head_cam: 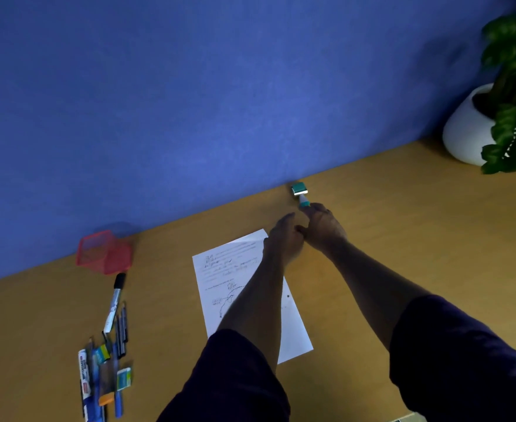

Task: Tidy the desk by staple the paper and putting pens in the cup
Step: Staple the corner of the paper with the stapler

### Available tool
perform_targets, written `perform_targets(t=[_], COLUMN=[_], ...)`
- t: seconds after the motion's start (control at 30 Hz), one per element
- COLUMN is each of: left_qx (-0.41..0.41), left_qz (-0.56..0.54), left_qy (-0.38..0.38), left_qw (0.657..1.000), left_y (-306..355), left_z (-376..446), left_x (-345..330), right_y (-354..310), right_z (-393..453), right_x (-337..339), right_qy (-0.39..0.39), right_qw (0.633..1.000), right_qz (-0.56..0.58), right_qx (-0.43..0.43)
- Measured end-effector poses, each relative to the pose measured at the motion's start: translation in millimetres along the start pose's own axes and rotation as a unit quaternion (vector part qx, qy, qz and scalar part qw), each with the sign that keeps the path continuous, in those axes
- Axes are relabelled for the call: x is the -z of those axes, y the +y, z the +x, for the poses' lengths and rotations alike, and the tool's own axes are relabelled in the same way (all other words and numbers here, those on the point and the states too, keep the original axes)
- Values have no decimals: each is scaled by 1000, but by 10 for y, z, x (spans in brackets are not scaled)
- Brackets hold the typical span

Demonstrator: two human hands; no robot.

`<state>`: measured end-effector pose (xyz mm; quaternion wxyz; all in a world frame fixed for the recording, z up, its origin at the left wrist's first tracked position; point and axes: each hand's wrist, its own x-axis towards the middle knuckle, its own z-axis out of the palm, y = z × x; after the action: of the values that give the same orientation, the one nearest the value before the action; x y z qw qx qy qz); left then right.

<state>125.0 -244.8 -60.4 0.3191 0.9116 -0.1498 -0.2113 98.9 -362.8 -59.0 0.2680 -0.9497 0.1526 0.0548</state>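
Dark sleeves frame both arms reaching to one o'clock, where the right hand (322,222) pinches the teal stapler (300,194) while the left hand (284,239), fingers relaxed, steadies the paper (235,269). Pens (110,345) lie at eight o'clock below the red cup (104,251), awaiting collection on the bench (403,239).

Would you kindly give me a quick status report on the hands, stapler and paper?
Right hand pinching teal stapler by the wall. Left hand open over paper's corner. Pens lie outside red cup.

Both arms reached forward, dark sleeves pushed up; left hand (282,239) loosely curled, right hand (322,226) fingers (307,210) extended, hands touching.
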Motion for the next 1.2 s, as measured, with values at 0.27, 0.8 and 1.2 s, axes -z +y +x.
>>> perform_targets(t=[0.27,0.8,1.2], left_qx=[125,175,71], left_qz=[-332,-507,-131], left_qy=[28,71,172], left_qw=[934,841,974], left_y=[47,166,-64], left_z=[505,667,-283], left_x=[-202,-237,2], right_y=[73,5,-46], right_z=[352,447,-347], right_x=[-51,-91,-22], right_qy=[-9,62,137], right_qw=[1000,996,975], right_qz=[-4,-48,-57], right_qx=[12,41,167])
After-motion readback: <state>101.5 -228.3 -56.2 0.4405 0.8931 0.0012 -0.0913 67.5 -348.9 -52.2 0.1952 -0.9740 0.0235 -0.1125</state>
